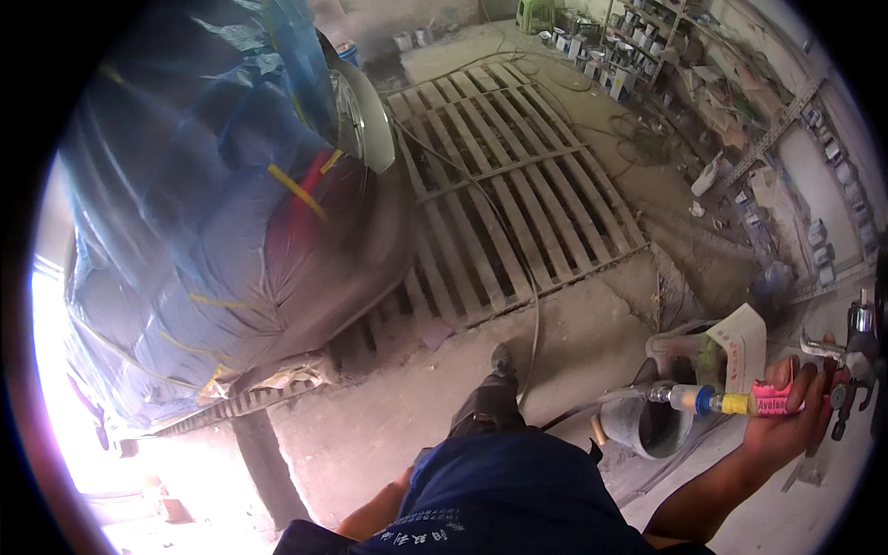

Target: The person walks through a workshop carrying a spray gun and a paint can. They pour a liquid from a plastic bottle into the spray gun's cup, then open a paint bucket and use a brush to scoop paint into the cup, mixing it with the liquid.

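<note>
My right hand [797, 412] is at the far right, its fingers wrapped round the pink handle of a spray gun [862, 347]. The gun's metal body and lever reach toward the dark right rim of the view, where part of it is lost. From the handle's end, a yellow piece and a blue and clear fitting [689, 399] join an air hose [583, 407]. Only my left forearm [377, 507] shows, beside my dark blue shirt; the left hand itself is hidden. Below the fitting stands a grey bucket [638, 427].
Plastic sheeting [185, 213] with yellow tape covers a car at left. Slatted grating [518, 185] lies in the floor beside it, with the hose running across. Cans crowd a rack [638, 42] at the back right. A paper sheet [740, 342] stands behind the bucket.
</note>
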### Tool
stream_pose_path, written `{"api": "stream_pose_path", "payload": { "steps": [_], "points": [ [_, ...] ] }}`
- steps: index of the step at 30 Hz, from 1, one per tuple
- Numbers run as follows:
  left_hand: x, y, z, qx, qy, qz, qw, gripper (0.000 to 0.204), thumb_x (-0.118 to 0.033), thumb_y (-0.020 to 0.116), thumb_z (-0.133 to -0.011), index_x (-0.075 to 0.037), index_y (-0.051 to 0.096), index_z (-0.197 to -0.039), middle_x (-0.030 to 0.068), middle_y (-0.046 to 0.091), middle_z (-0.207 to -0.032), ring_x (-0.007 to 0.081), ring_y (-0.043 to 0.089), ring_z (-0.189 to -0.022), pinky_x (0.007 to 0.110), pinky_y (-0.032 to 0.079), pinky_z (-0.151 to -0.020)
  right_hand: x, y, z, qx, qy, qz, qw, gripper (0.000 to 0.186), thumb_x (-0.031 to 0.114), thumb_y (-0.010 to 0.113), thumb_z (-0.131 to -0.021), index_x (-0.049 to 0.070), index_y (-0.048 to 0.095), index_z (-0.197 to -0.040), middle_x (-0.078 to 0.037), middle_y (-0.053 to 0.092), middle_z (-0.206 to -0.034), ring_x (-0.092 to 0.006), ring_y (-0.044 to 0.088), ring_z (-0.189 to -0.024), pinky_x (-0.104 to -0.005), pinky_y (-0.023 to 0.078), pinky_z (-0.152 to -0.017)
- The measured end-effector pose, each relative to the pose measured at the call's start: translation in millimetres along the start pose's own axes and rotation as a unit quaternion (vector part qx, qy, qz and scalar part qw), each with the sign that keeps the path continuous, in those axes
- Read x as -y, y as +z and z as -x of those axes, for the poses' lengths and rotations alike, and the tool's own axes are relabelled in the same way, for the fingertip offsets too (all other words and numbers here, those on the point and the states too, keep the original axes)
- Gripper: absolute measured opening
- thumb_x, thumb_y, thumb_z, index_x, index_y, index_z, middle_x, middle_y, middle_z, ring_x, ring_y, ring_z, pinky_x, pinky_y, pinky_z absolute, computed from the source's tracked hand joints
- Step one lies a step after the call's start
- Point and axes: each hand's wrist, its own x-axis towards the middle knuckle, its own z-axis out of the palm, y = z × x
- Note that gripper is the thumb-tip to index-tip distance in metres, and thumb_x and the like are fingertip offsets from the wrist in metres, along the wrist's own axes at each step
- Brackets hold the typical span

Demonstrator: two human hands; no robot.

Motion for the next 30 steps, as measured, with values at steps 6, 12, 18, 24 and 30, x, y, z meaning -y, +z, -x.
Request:
{"api": "stream_pose_path", "payload": {
  "steps": [6, 12, 18, 24, 30],
  "points": [
    [-99.1, 17.0, -20.9, 0.007, 0.007, 0.017, 1.000, 0.050, -0.048, 0.041, -0.098, -0.013, 0.053, -0.131, 0.0111, 0.060, -0.116, 0.0301, 0.058, -0.097, 0.049, 0.044, -0.088, -39.8, 19.6, -79.6, -0.031, -0.042, 0.141, 0.989, 0.034, 0.014, 0.046, -0.100, -0.002, 0.043, -0.130, 0.003, 0.025, -0.061, -0.0111, 0.033, -0.065, -0.0293, 0.031, -0.065],
    [-176.2, 43.2, -23.8, 0.001, 0.015, 0.038, 0.999, 0.049, -0.047, 0.042, -0.098, -0.012, 0.054, -0.129, 0.0111, 0.061, -0.114, 0.0299, 0.059, -0.095, 0.048, 0.045, -0.087, -69.5, -5.5, -159.2, -0.010, -0.011, 0.075, 0.997, 0.010, 0.016, 0.045, -0.100, 0.006, 0.045, -0.099, 0.001, 0.028, -0.064, -0.0122, 0.034, -0.065, -0.0289, 0.033, -0.065],
    [-232.5, 86.8, -38.4, -0.013, 0.009, 0.071, 0.997, 0.048, -0.047, 0.042, -0.098, -0.012, 0.054, -0.128, 0.0112, 0.061, -0.112, 0.0296, 0.059, -0.093, 0.048, 0.045, -0.085, -120.1, -19.3, -238.8, -0.102, 0.036, 0.099, 0.989, 0.012, 0.017, 0.047, -0.099, 0.004, 0.047, -0.100, -0.004, 0.039, -0.068, -0.0149, 0.041, -0.067, -0.0302, 0.037, -0.064],
    [-290.9, 155.4, -58.3, -0.045, 0.000, 0.119, 0.992, 0.047, -0.046, 0.043, -0.098, -0.012, 0.055, -0.127, 0.0112, 0.062, -0.110, 0.0294, 0.059, -0.092, 0.047, 0.046, -0.083, -201.9, -78.0, -342.6, 0.019, 0.086, -0.011, 0.996, 0.034, 0.014, 0.047, -0.098, -0.001, 0.045, -0.129, -0.002, 0.039, -0.068, -0.0149, 0.042, -0.068, -0.0299, 0.038, -0.065],
    [-341.6, 237.8, -52.2, -0.071, -0.018, 0.157, 0.985, 0.046, -0.045, 0.043, -0.097, -0.011, 0.056, -0.126, 0.0113, 0.062, -0.109, 0.0292, 0.059, -0.090, 0.047, 0.046, -0.081, -257.0, -83.5, -442.3, 0.031, 0.138, -0.014, 0.990, 0.048, 0.014, 0.047, -0.099, 0.000, 0.035, -0.143, 0.003, 0.032, -0.064, -0.0124, 0.037, -0.067, -0.0278, 0.033, -0.064]
  ]
}}
